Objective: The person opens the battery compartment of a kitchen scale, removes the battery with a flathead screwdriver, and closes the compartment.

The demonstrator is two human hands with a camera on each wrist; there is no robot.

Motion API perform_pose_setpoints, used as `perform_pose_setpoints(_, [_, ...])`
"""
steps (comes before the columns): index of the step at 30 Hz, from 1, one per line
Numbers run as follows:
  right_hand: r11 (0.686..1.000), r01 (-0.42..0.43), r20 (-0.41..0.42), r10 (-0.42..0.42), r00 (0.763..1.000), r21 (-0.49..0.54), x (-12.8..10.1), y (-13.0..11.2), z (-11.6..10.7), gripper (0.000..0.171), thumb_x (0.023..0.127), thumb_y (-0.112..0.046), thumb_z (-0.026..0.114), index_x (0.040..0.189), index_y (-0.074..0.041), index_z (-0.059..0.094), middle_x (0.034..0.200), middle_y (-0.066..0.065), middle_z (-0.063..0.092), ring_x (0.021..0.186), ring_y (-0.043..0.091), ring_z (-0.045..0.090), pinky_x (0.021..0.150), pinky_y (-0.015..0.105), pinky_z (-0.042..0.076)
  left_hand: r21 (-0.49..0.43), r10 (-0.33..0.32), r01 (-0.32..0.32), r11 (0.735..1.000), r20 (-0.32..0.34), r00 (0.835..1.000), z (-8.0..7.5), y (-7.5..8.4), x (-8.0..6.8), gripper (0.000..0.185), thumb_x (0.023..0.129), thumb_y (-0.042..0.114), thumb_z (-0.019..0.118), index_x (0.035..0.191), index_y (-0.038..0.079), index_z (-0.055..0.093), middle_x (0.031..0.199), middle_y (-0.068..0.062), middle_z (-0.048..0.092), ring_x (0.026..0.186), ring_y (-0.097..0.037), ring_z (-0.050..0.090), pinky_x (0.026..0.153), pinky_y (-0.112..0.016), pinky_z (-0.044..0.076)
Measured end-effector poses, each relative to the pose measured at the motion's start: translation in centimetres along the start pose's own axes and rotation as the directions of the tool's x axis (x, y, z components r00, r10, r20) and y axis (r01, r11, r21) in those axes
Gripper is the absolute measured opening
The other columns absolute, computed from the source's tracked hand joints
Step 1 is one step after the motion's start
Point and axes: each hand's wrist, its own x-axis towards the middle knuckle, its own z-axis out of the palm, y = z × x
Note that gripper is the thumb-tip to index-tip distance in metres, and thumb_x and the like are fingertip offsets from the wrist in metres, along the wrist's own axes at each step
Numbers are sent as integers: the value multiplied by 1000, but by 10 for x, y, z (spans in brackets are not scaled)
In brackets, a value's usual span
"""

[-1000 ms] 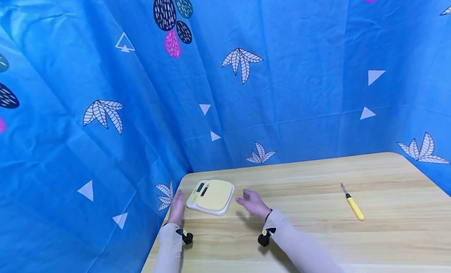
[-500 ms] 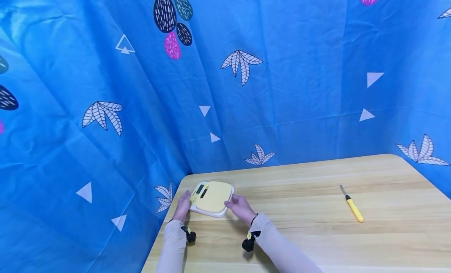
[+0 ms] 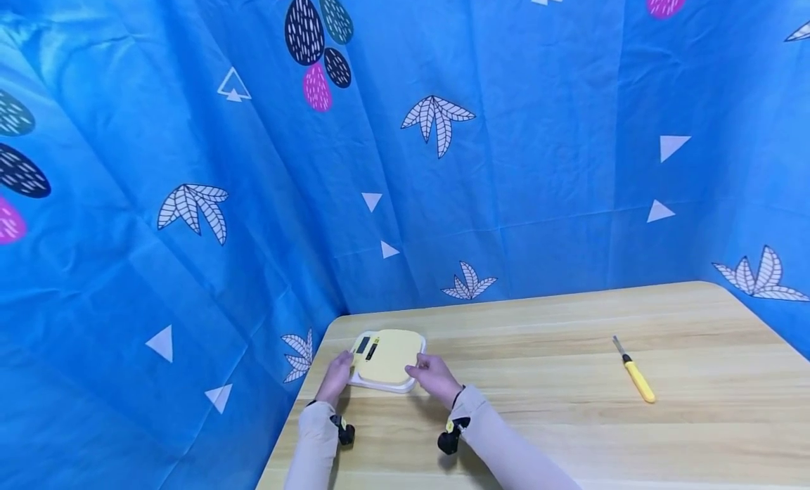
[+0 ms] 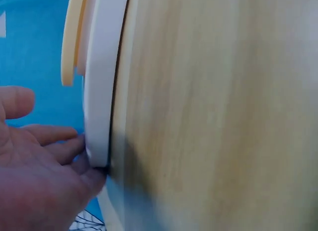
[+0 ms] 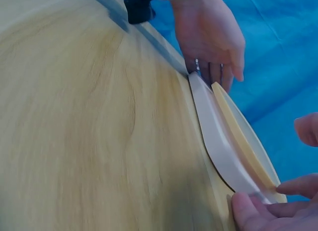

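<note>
A kitchen scale with a yellow top and a white base lies flat on the table near its far left corner. My left hand touches its left side; in the left wrist view the fingers lie along the white base, with the thumb raised apart. On the opposite side, my right hand has its fingertips against the base and one finger at the edge of the yellow top. The right thumb stays apart from the scale in the right wrist view. A dark display shows on the scale's left part.
A yellow-handled screwdriver-like tool with a metal shaft lies on the right part of the wooden table. A patterned blue curtain hangs behind the table and along its left side.
Both hands have come in from apart to touch the scale's two sides. The scale has shifted a little at its left end. The tool has stayed in place on the table.
</note>
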Motion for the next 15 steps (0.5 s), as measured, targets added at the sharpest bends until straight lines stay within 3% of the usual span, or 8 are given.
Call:
perform_pose_setpoints(2, [1000,-20,8,20,1000,-18,-1,-1,-4,36,101,-22,65,117,10,63,156,32,44,145,54,39,120,67,37,20,-2,2,1000,5,1000,2,3,-5,60,112,27,32,155,-14,25,164,-36,21,154,-54,16,130,-64,12])
perform_pose_setpoints(5, [998,-47,25,48,999,-34,-2,-1,-12,59,102,-26,64,146,10,49,156,30,45,144,52,42,121,64,37,40,-10,10,999,15,1000,6,7,-13,60,112,29,32,154,-15,27,162,-36,25,153,-54,20,129,-65,15])
perform_pose_setpoints(15, [998,-34,8,34,999,-55,0,5,-33,57,103,-24,62,146,10,48,158,30,42,146,50,40,122,61,39,63,-24,21,998,51,998,18,15,-44,63,112,36,34,152,-13,34,161,-35,32,151,-54,27,126,-68,23])
